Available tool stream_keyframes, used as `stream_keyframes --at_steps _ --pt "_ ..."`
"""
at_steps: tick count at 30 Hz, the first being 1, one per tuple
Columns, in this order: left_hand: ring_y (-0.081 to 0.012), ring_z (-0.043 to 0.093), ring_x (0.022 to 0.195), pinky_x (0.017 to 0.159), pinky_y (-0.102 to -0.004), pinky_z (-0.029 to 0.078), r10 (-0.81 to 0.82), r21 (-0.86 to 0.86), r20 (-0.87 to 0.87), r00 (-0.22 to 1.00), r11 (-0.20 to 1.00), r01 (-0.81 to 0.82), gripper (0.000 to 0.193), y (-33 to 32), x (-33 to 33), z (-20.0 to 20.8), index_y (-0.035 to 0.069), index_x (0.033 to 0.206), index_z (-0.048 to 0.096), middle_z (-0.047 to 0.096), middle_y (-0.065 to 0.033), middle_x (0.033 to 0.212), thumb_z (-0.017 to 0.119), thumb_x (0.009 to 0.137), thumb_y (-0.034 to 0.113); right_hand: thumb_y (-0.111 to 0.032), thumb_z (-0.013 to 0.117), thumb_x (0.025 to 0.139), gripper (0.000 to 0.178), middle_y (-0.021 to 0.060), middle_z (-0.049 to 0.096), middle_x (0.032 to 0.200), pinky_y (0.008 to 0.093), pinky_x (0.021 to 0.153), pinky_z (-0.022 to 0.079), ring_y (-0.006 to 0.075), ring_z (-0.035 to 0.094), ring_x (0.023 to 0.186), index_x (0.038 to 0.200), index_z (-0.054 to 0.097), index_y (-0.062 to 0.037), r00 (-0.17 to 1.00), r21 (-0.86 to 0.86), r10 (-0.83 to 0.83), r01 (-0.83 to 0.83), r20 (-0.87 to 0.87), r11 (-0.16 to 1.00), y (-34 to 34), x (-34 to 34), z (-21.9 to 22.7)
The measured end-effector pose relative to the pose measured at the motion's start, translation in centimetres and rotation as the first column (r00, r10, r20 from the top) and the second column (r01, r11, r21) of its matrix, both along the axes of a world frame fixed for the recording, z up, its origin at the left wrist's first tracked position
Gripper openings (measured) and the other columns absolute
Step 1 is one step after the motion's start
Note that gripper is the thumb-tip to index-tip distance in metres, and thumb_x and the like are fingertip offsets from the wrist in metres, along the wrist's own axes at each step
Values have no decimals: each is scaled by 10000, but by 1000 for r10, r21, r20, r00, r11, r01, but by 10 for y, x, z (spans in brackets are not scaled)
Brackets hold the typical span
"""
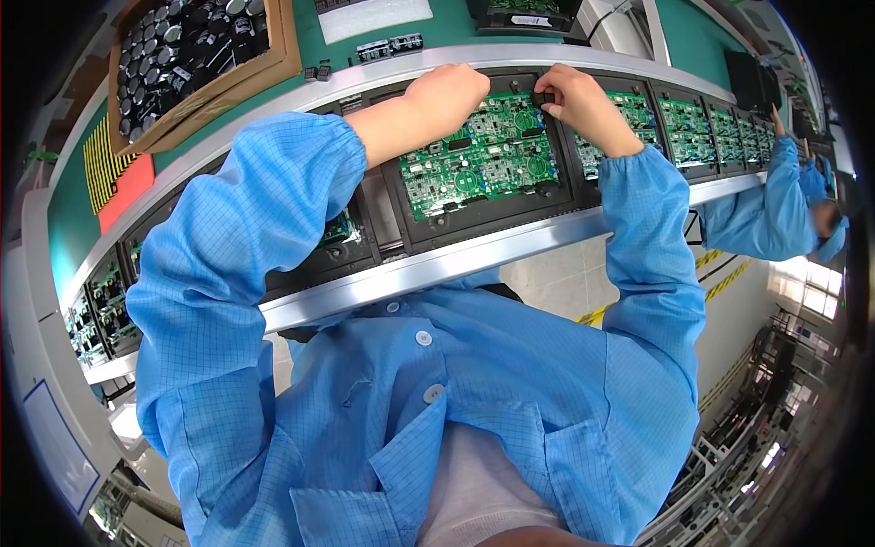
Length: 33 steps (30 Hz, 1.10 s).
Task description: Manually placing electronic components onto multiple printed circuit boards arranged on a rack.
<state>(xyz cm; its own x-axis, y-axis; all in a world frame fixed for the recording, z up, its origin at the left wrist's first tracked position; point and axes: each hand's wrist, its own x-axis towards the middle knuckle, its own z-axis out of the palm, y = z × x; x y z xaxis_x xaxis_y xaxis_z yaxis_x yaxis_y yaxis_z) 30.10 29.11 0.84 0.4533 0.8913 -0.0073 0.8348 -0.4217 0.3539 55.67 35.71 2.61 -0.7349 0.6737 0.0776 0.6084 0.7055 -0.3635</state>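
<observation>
A green circuit board (488, 173) lies in a black carrier frame (510, 202) on the rail in front of me. My left hand (448, 98) is curled closed over the board's far left edge, and its fingertips are hidden behind the knuckles. At the far right corner, my right hand (581, 102) pinches a small black block-shaped component (543, 98) between thumb and fingers. Whether that component touches the board, I cannot tell. Small parts and several white ring outlines cover the board.
A cardboard box (287, 50) of black cylindrical capacitors (173, 59) stands at the far left. Loose capacitors (390, 47) and small black blocks (317, 72) lie beyond the rail (437, 271). More framed boards (688, 132) line it rightward, where a co-worker's blue sleeve (770, 214) reaches in.
</observation>
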Motion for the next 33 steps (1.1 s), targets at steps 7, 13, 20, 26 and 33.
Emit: stream_keyframes --at_steps 7,13,20,26,33 --pt "-330 743 925 801 -405 597 18 97 105 994 995 -29 256 -13 -9 17 1 981 774 758 -176 941 848 743 61 58 768 762 278 111 608 921 370 734 549 240 623 749 1023 697 -3 999 51 44 -43 -21 998 2 5 -13" --pt "-366 737 919 809 -430 600 -71 -60 392 917 993 103 164 -51 9 16 -21 898 756 741 -215 907 715 749 -73 5 774 793 254 149 685 992 447 840 556 360 682 939 1040 720 -22 998 32 32 -33 52 999 0 3 -8" --pt "-393 732 893 738 -477 621 -78 142 163 984 988 55 74 -63 20 -6 -10 783 694 719 -202 833 651 742 -54 80 773 796 348 69 687 929 294 752 568 148 674 818 1121 708 -28 981 -124 -101 81 -167 989 -32 33 5" --pt "-367 741 881 714 -454 632 -132 127 -27 991 983 134 113 -70 22 2 43 806 722 727 -167 829 678 730 -28 120 756 795 311 78 716 1027 290 808 581 160 698 866 1081 707 9 963 -268 -164 103 -213 958 -70 41 -12" --pt "-250 680 950 809 -394 553 -104 313 -178 978 937 157 98 -86 9 2 121 875 731 704 -70 890 672 797 128 117 757 789 256 91 722 1040 288 786 561 176 694 853 1021 705 24 957 -164 -138 98 -256 982 -78 31 -14"
